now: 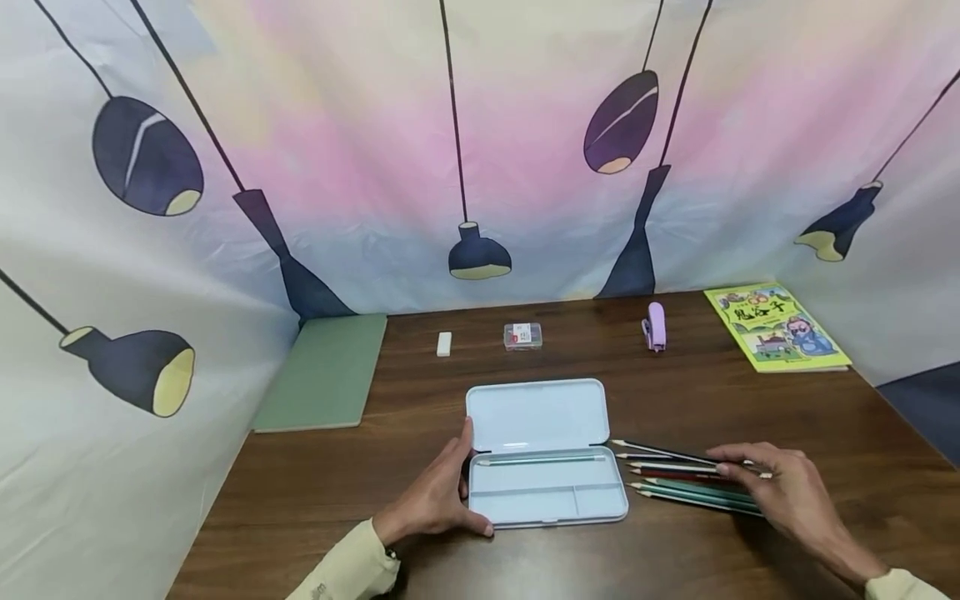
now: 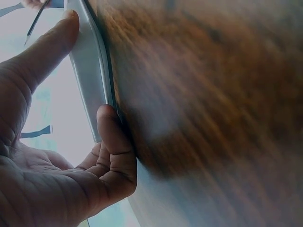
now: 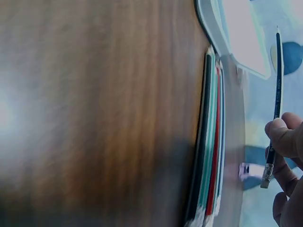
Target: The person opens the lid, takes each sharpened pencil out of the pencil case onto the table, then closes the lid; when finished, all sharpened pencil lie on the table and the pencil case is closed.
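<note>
A pale, hinged pencil case lies on the table with its lid up. One light green pencil lies in its long rear compartment. My left hand holds the case by its left side, thumb at the front corner; the left wrist view shows fingertips at the case's edge. Between thumb and fingers, my right hand pinches a dark pencil near its eraser end, raised above the table in the right wrist view. Just below, several pencils, green, black and red, lie side by side, right of the case.
A white eraser, a small clear plastic box and a purple stapler stand along the back. At the back left lies a green notebook, at the back right a yellow book. A lamp-patterned cloth hangs behind.
</note>
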Action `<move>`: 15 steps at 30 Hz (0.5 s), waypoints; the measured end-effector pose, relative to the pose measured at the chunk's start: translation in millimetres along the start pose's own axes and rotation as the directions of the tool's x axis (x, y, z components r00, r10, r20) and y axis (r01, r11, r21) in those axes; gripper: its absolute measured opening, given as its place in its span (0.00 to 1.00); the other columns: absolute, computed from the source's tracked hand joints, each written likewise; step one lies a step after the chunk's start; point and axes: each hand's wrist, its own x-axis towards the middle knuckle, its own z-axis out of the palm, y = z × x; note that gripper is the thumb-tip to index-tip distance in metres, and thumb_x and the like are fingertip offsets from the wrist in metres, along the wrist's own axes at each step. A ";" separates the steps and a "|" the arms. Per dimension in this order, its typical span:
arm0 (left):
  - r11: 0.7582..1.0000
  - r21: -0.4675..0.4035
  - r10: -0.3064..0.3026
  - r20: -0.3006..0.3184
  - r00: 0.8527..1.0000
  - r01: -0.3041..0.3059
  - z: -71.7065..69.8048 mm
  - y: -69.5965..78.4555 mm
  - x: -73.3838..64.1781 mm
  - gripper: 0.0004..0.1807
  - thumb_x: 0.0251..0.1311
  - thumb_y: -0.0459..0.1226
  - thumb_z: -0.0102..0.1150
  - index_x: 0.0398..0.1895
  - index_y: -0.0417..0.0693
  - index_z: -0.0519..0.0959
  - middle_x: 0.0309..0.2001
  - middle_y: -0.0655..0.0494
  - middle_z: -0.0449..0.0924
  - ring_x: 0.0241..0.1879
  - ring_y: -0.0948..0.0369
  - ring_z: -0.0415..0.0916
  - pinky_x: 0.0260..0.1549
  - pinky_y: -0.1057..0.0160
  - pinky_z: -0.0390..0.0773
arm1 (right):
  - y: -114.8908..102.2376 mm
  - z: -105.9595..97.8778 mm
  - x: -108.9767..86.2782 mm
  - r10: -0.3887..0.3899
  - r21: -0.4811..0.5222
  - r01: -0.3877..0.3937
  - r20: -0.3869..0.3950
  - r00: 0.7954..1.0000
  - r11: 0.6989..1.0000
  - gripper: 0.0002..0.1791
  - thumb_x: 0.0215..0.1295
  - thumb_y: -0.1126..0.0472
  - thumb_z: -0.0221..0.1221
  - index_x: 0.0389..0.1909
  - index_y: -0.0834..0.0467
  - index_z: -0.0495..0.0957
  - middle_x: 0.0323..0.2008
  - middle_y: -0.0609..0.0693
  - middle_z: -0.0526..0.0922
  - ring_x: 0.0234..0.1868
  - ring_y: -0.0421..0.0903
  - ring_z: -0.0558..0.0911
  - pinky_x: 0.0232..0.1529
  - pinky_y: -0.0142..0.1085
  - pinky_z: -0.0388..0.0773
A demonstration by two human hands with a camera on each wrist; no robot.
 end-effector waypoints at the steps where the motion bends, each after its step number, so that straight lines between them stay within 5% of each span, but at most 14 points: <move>1: 1.000 0.008 0.000 -0.007 1.000 0.000 -2.0 0.4 1.6 0.75 0.25 0.49 0.78 0.70 0.43 0.31 0.47 0.51 0.61 0.27 0.64 0.64 0.24 0.69 0.68 | 1.7 -2.5 0.2 -0.001 -0.001 0.001 -0.007 1.000 1.000 0.18 0.42 0.71 0.68 0.32 0.46 0.84 0.29 0.42 0.83 0.31 0.28 0.77 0.28 0.20 0.68; 8: 0.999 0.041 0.012 -0.030 0.999 -0.011 -8.7 1.8 7.3 0.76 0.25 0.48 0.79 0.70 0.44 0.30 0.45 0.51 0.62 0.27 0.64 0.63 0.24 0.69 0.68 | 12.4 -12.1 -11.2 0.010 -0.018 -0.010 -0.014 1.000 1.000 0.18 0.41 0.70 0.69 0.32 0.45 0.85 0.30 0.42 0.83 0.34 0.22 0.74 0.30 0.19 0.67; 15: 0.999 0.045 0.007 -0.012 1.000 -0.007 -1.7 0.4 1.8 0.76 0.25 0.49 0.78 0.70 0.43 0.30 0.46 0.51 0.61 0.29 0.63 0.64 0.26 0.69 0.68 | 21.5 -10.7 -41.3 0.029 0.009 -0.029 0.051 0.998 1.000 0.19 0.37 0.69 0.71 0.29 0.43 0.84 0.29 0.37 0.81 0.29 0.28 0.77 0.28 0.19 0.68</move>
